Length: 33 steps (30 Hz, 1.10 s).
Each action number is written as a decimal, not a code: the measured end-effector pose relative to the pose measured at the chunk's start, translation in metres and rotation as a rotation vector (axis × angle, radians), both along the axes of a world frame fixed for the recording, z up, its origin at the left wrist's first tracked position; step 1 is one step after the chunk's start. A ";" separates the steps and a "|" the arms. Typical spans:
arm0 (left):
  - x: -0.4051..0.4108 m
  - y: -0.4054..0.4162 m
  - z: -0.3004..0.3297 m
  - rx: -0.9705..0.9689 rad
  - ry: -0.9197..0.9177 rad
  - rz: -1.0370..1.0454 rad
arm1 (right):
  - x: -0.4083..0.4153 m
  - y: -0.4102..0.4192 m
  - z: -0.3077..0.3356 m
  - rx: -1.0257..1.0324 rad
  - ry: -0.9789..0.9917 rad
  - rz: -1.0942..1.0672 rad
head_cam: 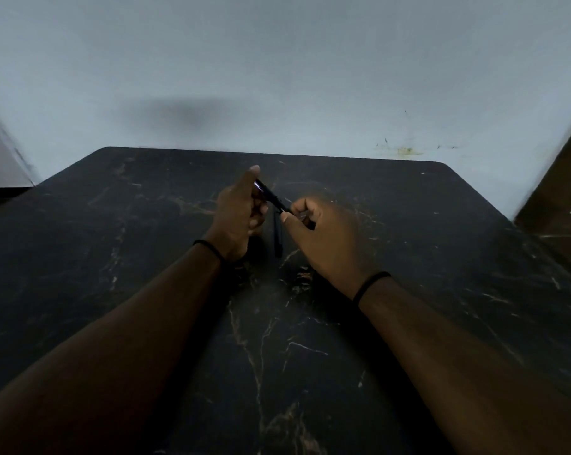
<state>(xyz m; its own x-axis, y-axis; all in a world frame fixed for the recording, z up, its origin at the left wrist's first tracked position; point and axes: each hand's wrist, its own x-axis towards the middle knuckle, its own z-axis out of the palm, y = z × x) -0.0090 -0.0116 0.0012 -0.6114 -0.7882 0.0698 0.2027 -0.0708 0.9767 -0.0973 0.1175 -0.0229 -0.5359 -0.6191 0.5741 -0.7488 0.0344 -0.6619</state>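
The left hand [241,211] comes in on a bare forearm from the lower left corner and the right hand [323,234] on one from the lower right. Each wrist is ringed by a thin black cord: the left wristband [208,247] and the right wristband [371,284]. The hands meet above the middle of the dark, veined worktop [113,257].

The left hand stands on edge, thumb uppermost, its fingers curled round the far end of a slim black stick [271,197]. The right hand, its back to the camera, pinches the near end between thumb and bent forefinger. The stick slants down to the right between them.

Below it is a dark strip [277,238] (hanging or lying, I cannot tell). The light is dim, and both ends of the stick are hidden inside the hands. Beyond the worktop's far edge is a pale wall [277,77].
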 end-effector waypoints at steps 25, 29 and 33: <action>-0.004 0.001 -0.003 -0.101 0.102 -0.226 | 0.009 -0.001 0.009 -0.162 -0.435 0.182; -0.006 0.002 -0.005 -0.123 0.085 -0.202 | 0.013 0.001 0.011 -0.140 -0.390 0.165; -0.006 0.004 -0.005 -0.193 0.022 -0.056 | 0.014 0.000 0.012 -0.073 -0.312 0.092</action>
<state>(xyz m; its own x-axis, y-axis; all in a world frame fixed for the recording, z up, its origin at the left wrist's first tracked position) -0.0148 -0.0078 -0.0038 -0.6508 -0.7234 0.2306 0.2254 0.1059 0.9685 -0.0829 0.1174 -0.0105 -0.6365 -0.6363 0.4359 -0.5072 -0.0804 -0.8581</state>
